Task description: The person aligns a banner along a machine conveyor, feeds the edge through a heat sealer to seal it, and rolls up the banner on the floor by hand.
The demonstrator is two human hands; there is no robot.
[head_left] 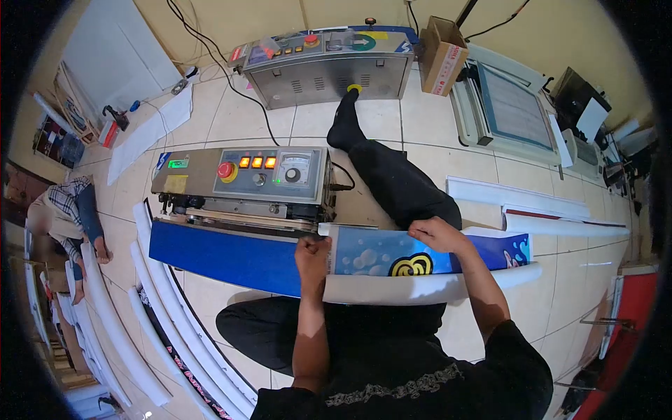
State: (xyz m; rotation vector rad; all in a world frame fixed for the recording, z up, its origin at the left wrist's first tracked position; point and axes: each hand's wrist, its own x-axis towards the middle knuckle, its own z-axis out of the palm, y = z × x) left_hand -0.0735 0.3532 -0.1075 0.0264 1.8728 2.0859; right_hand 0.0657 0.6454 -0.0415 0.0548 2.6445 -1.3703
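A printed banner sheet (364, 248) with blue bubbles and a yellow swirl lies over my lap, its white underside rolled along the near edge. My left hand (313, 260) is closed at the banner's left end, close to the band sealing machine (203, 183). My right hand (437, 235) pinches the banner's far edge, right of the swirl. A long blue panel (224, 255) runs along the machine's front, left of my left hand. The machine has a red stop button (225, 171), lit orange switches and a dial.
My outstretched foot touches a second steel machine (322, 77) at the back. A cardboard box (444, 57) and a framed screen unit (514, 105) stand right of it. White rolls (115, 329) lie on the left, where another person (66, 217) sits. More rolls (560, 222) lie right.
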